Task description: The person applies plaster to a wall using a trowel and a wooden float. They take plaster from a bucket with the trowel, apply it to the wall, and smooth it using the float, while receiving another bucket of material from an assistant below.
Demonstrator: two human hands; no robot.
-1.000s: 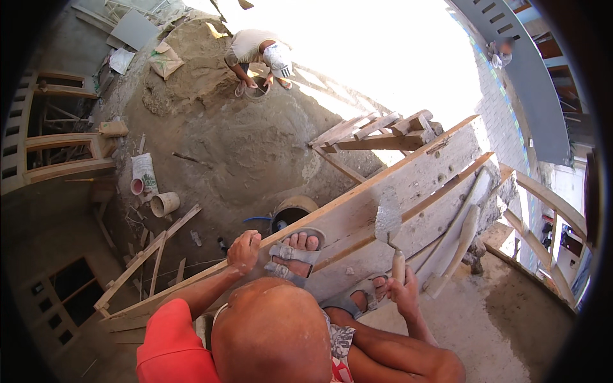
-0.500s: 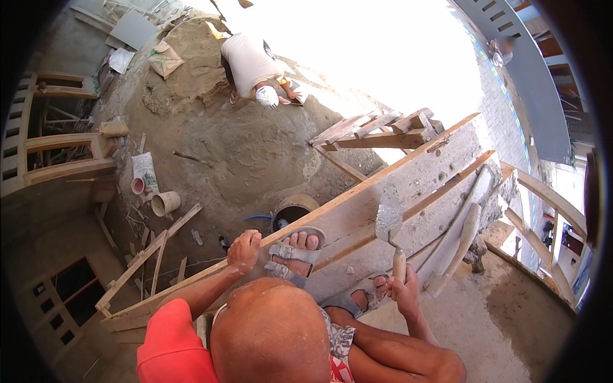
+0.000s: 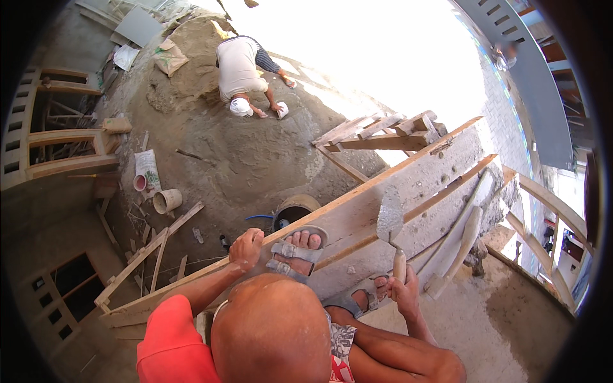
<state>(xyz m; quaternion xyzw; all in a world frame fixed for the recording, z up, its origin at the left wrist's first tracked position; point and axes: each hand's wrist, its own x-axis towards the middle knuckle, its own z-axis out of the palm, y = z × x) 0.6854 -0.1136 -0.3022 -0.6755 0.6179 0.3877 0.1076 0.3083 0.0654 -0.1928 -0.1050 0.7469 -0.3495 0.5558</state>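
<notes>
My right hand [image 3: 402, 288] grips the wooden handle of a pointed trowel [image 3: 390, 214], its blade grey with mortar and pointing away from me over the planks. My left hand [image 3: 246, 249] is curled over the upper edge of a long mortar-stained plank [image 3: 357, 214], left of my sandalled foot [image 3: 300, 249]. My other sandalled foot [image 3: 365, 299] is just left of the right hand. To the right of the trowel a long wooden float [image 3: 463, 252] with a thick handle lies on the boards.
Below, a co-worker [image 3: 241, 70] bends over wet mortar [image 3: 246, 150], hands near a pale flat piece [image 3: 282, 110]. A round bucket [image 3: 297, 207], a tipped bucket [image 3: 167, 202], a sack [image 3: 147, 169] and a timber frame [image 3: 153, 252] stand around. Stacked timber [image 3: 383, 131] lies beyond the planks.
The co-worker has shifted left, with head and hands lower in view and a dark-sleeved arm now showing. My hands and the trowel have hardly moved.
</notes>
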